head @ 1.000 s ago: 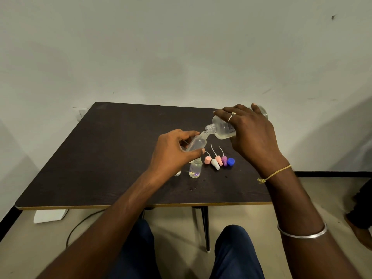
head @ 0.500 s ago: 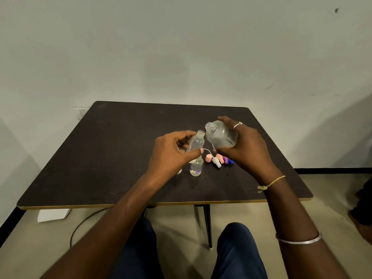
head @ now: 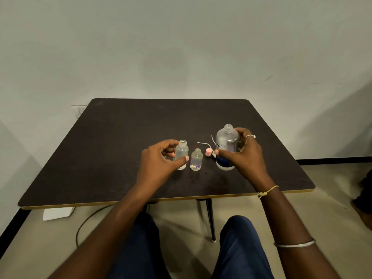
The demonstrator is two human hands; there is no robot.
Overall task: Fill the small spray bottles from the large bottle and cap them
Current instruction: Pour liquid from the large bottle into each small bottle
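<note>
Standing upright on the dark worktop [head: 120, 154], the big bottle [head: 227, 147] has no cap; the right hand [head: 244, 156] wraps around it; at nine o'clock from it, the left hand [head: 159, 163] pinches a small bottle [head: 181, 154]; another small open bottle [head: 196, 160] stands between them, beside a pink cap [head: 208, 152].

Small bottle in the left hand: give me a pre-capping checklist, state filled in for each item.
1. Small bottle upright on the table: ok.
2. Left hand steadying it: ok.
3. Its neck open, no cap on: ok.
4. Large bottle set upright, right hand around it: ok.
5. Pink spray cap lying free between the second small bottle and the large one: ok.
6. Fill level in the held bottle: cannot tell.
</note>
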